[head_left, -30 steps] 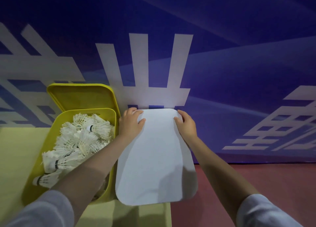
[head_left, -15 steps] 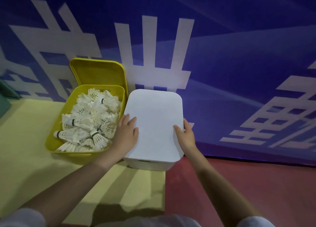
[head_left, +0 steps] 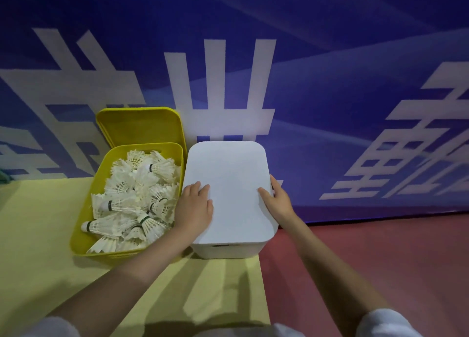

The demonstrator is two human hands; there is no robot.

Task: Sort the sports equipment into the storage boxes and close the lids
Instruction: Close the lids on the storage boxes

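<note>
A white storage box (head_left: 225, 250) stands on the floor against the wall with its white lid (head_left: 228, 184) lying flat on top. My left hand (head_left: 195, 207) presses on the lid's left side with straight fingers. My right hand (head_left: 278, 199) rests at the lid's right edge, thumb on top and fingers over the side. To the left stands a yellow box (head_left: 83, 237) with no lid on, full of several white shuttlecocks (head_left: 134, 199). Its yellow lid (head_left: 139, 126) leans upright against the wall behind it.
A blue banner wall with large white characters (head_left: 220, 83) rises directly behind both boxes. The boxes sit on a yellow floor strip (head_left: 38, 260), with red floor (head_left: 380, 260) to the right. A dark green object (head_left: 3, 178) shows at the far left edge.
The camera has pulled back from the boxes. Both hands slid from the lid's far corners to its middle sides, and the white lid now lies flat on the box.
</note>
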